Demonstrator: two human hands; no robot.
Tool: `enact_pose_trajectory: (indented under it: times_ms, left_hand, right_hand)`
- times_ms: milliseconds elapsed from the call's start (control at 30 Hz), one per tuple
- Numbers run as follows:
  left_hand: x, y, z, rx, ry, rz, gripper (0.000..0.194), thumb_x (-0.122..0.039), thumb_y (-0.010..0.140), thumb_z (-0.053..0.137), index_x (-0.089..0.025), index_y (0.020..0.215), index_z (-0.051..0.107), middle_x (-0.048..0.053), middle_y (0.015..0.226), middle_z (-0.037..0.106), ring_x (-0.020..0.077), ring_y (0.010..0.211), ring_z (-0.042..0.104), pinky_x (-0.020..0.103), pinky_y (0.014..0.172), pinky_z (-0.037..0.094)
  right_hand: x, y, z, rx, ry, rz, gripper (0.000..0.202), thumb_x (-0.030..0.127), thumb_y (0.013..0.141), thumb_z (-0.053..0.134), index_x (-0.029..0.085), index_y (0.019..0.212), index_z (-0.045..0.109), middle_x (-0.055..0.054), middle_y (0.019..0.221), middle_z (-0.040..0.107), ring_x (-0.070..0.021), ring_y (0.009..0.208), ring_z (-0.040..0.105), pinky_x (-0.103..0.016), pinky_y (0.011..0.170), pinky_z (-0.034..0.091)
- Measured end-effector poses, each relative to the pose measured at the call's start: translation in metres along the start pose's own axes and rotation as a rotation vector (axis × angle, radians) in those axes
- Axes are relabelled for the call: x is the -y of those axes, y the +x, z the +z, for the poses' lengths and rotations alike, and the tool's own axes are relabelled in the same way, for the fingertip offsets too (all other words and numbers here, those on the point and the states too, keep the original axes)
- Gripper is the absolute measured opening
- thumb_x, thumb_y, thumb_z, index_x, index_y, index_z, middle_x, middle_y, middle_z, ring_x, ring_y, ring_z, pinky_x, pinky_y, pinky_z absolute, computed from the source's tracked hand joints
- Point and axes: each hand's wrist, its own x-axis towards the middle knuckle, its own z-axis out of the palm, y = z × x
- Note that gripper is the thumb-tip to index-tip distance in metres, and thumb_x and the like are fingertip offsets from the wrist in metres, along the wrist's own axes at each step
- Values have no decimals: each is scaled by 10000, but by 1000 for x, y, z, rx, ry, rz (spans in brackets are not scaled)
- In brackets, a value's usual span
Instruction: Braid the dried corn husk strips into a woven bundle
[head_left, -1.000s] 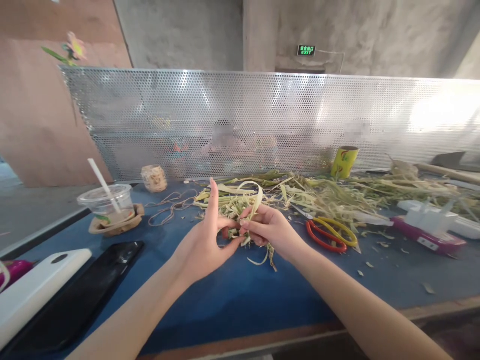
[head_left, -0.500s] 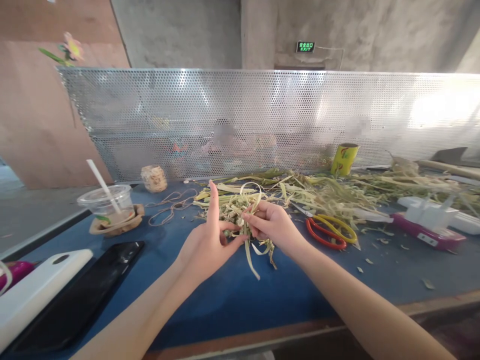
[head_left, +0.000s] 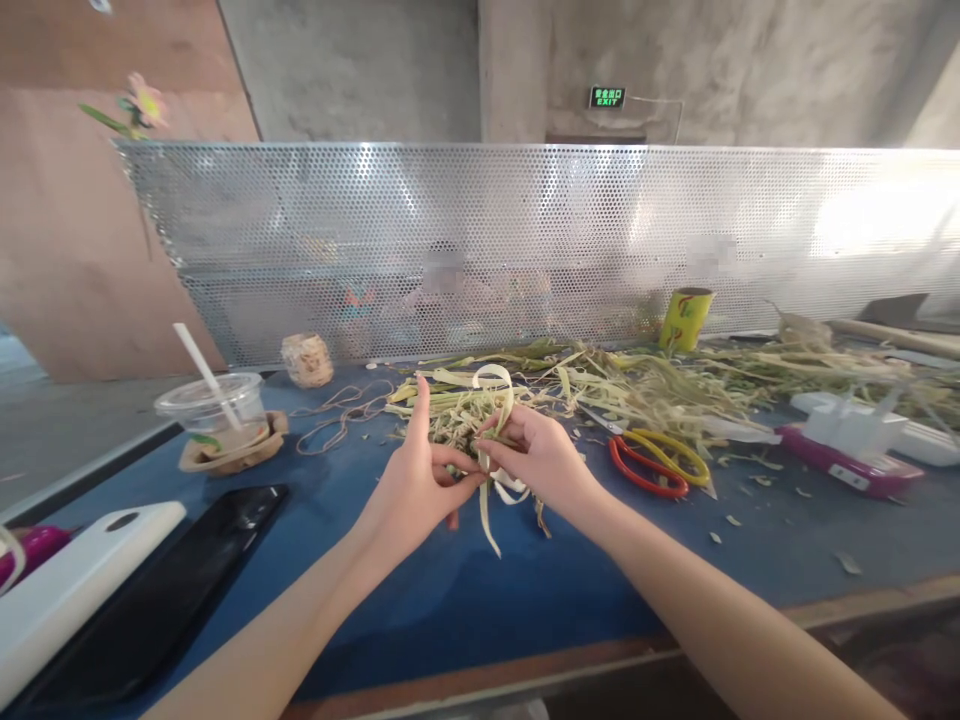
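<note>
Both my hands meet over the blue tabletop, in front of a heap of dried plant strips [head_left: 592,385]. My left hand [head_left: 416,470] pinches a pale dried strip [head_left: 489,520] between thumb and a finger, while another finger points straight up. My right hand [head_left: 529,450] is closed on the same strip from the right, its thumb and fingertips close to the left ones. One end of the strip curls up above the fingers in a loop, and the other hangs down below them. The exact grip of the fingertips is partly hidden.
Right of my hands lie scissors [head_left: 656,465] with red and yellow handles, then a purple-and-white charger block [head_left: 847,460]. A yellow can [head_left: 686,320] stands behind. To the left are a lidded plastic cup [head_left: 217,400], string [head_left: 341,415], a black phone [head_left: 165,580] and a white device [head_left: 90,590].
My fingers have shifted slightly on the strip, and its hanging end has swung a little to the left. The upper loop has also changed shape slightly.
</note>
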Motion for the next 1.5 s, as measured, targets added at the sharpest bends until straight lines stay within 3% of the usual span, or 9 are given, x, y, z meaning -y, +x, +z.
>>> enact_pose_trajectory:
  times_ms: [367,567,733,933,1133,1233,1300,1433,1500]
  left_hand:
    - [-6,-5,-3,135,-2,-33,1040,-188,744,588,-285,1353,-249,-26,734,629,63,348,469,200,388,404]
    - [-15,-4,-14,138,44,-73,1063,-244,751,612,-261,1348,-267,4,782,681,107,429,570,241,487,457]
    - [-19,-2,-17,142,-113,-86,937,-290,845,500,-252,1334,-299,86,919,700,110,443,607,191,399,385]
    - [-12,1,-12,1,-152,-79,1029,-298,804,570,-301,1313,-324,152,1127,629,132,442,622,178,302,341]
    - [-6,3,-3,-85,-191,-91,1075,-293,723,658,-248,1381,-191,50,795,709,96,319,528,185,318,354]
    - [-4,4,-7,-183,-95,-39,988,-346,729,640,-216,1412,-61,-32,584,635,65,287,421,179,317,340]
    - [-2,6,-12,-316,-33,69,938,-343,716,654,-214,1418,45,-71,495,552,74,348,448,162,350,353]
    - [-1,7,-14,-240,-141,58,1073,-304,649,709,-291,1410,-48,45,869,668,78,359,504,220,376,432]
    - [-3,7,-10,-226,-177,44,1048,-288,647,708,-293,1415,-4,40,819,682,97,343,519,236,376,443]
  right_hand:
    - [6,3,-3,52,76,79,146,258,746,561,175,658,478,63,472,518,-50,371,393,-195,407,325]
    - [4,4,-8,105,320,88,232,376,742,584,167,743,485,47,501,559,-41,370,392,-186,405,309]
    - [5,4,-9,158,388,98,281,430,770,523,151,799,529,20,512,581,-49,377,414,-192,411,311]
    - [3,4,-6,153,347,87,255,397,766,533,147,813,534,27,513,581,-44,371,412,-187,407,315]
    - [4,5,-5,117,233,78,175,335,798,503,160,806,502,47,509,571,-43,351,435,-175,388,327]
    - [3,4,-4,184,171,63,160,291,805,497,164,711,472,51,495,564,-30,342,416,-159,374,309]
    - [2,2,-3,235,172,57,145,264,805,502,165,705,468,51,501,569,-25,351,404,-150,374,305]
    - [1,0,-2,299,184,56,148,268,801,528,164,710,474,43,523,586,-24,371,416,-147,385,324]
    - [0,-1,-1,303,195,64,146,267,782,558,164,717,479,39,532,595,-30,381,443,-152,392,348]
